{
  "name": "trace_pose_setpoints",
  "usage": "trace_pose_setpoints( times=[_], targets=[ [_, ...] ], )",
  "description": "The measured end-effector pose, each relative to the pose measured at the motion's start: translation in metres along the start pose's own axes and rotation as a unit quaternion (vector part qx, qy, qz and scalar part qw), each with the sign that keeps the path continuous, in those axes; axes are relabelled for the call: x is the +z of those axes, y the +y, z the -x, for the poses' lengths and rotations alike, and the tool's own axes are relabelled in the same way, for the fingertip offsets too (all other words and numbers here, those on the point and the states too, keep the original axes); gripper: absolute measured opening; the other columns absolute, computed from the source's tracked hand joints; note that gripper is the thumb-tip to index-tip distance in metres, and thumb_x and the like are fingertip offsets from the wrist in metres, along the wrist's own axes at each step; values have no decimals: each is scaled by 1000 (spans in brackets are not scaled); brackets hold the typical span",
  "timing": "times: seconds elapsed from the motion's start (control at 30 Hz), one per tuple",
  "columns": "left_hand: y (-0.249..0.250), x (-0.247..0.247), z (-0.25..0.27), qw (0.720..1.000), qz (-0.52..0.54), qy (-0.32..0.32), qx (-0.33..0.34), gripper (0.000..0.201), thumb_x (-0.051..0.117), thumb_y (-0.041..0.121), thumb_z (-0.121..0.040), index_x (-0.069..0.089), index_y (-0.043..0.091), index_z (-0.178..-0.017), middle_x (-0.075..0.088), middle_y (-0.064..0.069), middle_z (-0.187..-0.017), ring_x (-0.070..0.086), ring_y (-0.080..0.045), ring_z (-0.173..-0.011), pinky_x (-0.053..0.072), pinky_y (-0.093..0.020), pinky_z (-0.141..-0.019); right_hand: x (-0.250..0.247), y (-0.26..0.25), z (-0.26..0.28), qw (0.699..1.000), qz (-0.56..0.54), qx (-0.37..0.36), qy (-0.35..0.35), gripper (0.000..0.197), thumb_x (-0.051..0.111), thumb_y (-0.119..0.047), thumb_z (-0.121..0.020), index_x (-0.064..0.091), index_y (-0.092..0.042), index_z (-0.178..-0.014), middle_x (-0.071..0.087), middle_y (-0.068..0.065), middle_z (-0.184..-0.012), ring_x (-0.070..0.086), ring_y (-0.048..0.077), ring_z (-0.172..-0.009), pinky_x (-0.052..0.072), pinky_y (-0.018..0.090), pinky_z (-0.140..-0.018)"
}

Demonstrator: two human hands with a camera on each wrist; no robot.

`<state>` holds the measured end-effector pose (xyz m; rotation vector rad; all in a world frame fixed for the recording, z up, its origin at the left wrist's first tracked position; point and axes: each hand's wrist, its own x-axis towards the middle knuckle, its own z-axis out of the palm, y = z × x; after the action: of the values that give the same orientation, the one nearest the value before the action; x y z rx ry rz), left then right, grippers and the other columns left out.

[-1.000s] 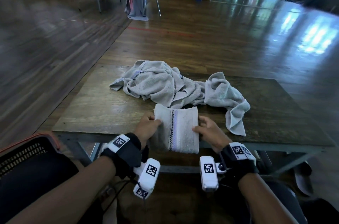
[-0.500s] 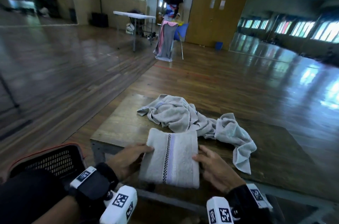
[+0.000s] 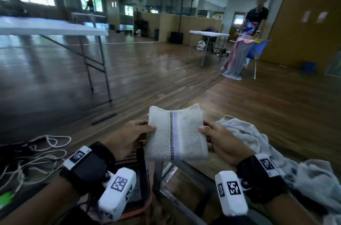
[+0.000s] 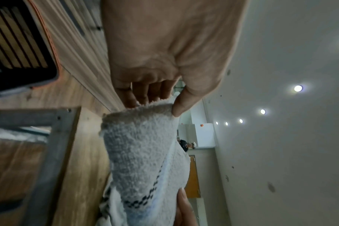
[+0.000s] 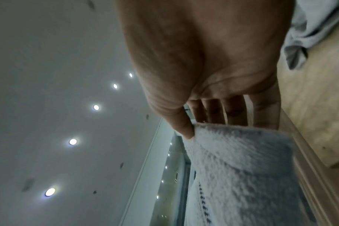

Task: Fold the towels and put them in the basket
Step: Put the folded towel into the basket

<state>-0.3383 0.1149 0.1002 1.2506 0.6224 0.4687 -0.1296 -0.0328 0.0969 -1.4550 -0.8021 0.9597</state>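
A folded white towel [image 3: 176,135] with a dark checked stripe and a pale purple band hangs in the air between my hands, off the table's left corner. My left hand [image 3: 129,137] pinches its left edge, thumb on top and fingers under it; the left wrist view shows this pinch on the towel [image 4: 143,146]. My right hand [image 3: 220,141] pinches the right edge the same way, seen in the right wrist view on the towel [image 5: 242,160]. The black mesh basket [image 3: 132,160] with an orange rim sits low beneath my left wrist. Unfolded grey towels [image 3: 276,152] lie crumpled on the wooden table [image 3: 221,162] at right.
White cords [image 3: 42,152] lie on the floor at left. A white folding table [image 3: 51,27] stands further left. Far right, a person [image 3: 255,22] stands by a blue chair [image 3: 258,49] draped with cloth, near another white table [image 3: 208,34].
Both hands have lifted the folded towel off the table and carried it left, over the table corner toward the basket. My head has turned left and up.
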Motion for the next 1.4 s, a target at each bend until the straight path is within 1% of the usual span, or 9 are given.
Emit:
trace_pose_setpoints(
  times=[0.13, 0.27, 0.47, 0.53, 0.77, 0.87, 1.1, 1.23, 1.4],
  targets=[
    [-26, -58, -14, 998, -7, 58, -33, 25, 56, 3, -88, 61, -2, -111, 58, -15, -99, 49, -18, -75, 34, -27, -64, 44, 35, -48, 999, -2, 41, -30, 23, 50, -16, -94, 58, -16, -116, 68, 6, -98, 62, 23, -88, 48, 35, -69],
    [-77, -119, -39, 988, -3, 115, -99, 11, 57, 5, -89, 66, 11, -90, 70, 0, -78, 63, -9, -62, 50, -18, -53, 91, 94, -98, 992, 5, 113, -51, 18, 48, -11, -94, 60, -18, -106, 67, 3, -88, 61, 16, -76, 43, 29, -64],
    [-189, -206, -93, 953, -60, 194, -226, 17, 54, 5, -90, 58, 15, -77, 62, -2, -76, 56, -14, -66, 44, -22, -53, 160, 230, -185, 965, 65, 252, -43, 24, 44, -4, -90, 58, -10, -109, 65, 9, -98, 62, 22, -86, 50, 34, -77],
    [-230, -230, -118, 940, -90, 201, -262, 14, 52, 4, -88, 58, 11, -77, 60, -7, -79, 54, -18, -69, 41, -23, -59, 177, 278, -213, 951, 103, 286, -45, 24, 46, -9, -89, 58, -11, -110, 64, 12, -110, 60, 25, -96, 48, 37, -89],
    [-341, -272, -214, 901, -197, 238, -306, 27, 46, -1, -82, 64, -11, -99, 66, -26, -105, 62, -37, -98, 51, -42, -88, 209, 392, -303, 921, 195, 336, 7, 36, 39, -5, -89, 53, -3, -122, 60, 17, -120, 56, 26, -102, 39, 25, -80],
    [-366, -278, -249, 884, -231, 248, -322, 28, 47, 2, -84, 62, -7, -106, 64, -22, -111, 59, -36, -104, 46, -34, -88, 212, 418, -333, 917, 189, 349, 48, 39, 37, -1, -89, 50, -1, -126, 58, 17, -124, 55, 31, -111, 37, 25, -80],
    [-400, -294, -292, 866, -242, 304, -313, 40, 45, -2, -85, 51, -1, -124, 59, -19, -123, 54, -33, -114, 41, -29, -93, 220, 458, -373, 920, 177, 333, 109, 42, 36, 2, -84, 54, -3, -122, 60, 17, -121, 56, 33, -110, 43, 30, -87],
    [-413, -292, -290, 871, -256, 316, -275, 38, 44, -3, -86, 49, -1, -124, 57, -19, -123, 55, -31, -111, 37, -21, -81, 227, 466, -373, 922, 219, 306, 92, 44, 38, -2, -89, 44, -3, -132, 51, 19, -134, 49, 34, -121, 39, 31, -100],
    [-434, -284, -282, 848, -419, 281, -164, 58, 47, 11, -89, 28, 3, -143, 30, -19, -147, 32, -32, -134, 31, -38, -110, 233, 472, -355, 895, 424, 114, 74, 60, 47, -14, -89, 25, -9, -144, 28, 14, -147, 29, 30, -133, 32, 41, -106]
  ],
)
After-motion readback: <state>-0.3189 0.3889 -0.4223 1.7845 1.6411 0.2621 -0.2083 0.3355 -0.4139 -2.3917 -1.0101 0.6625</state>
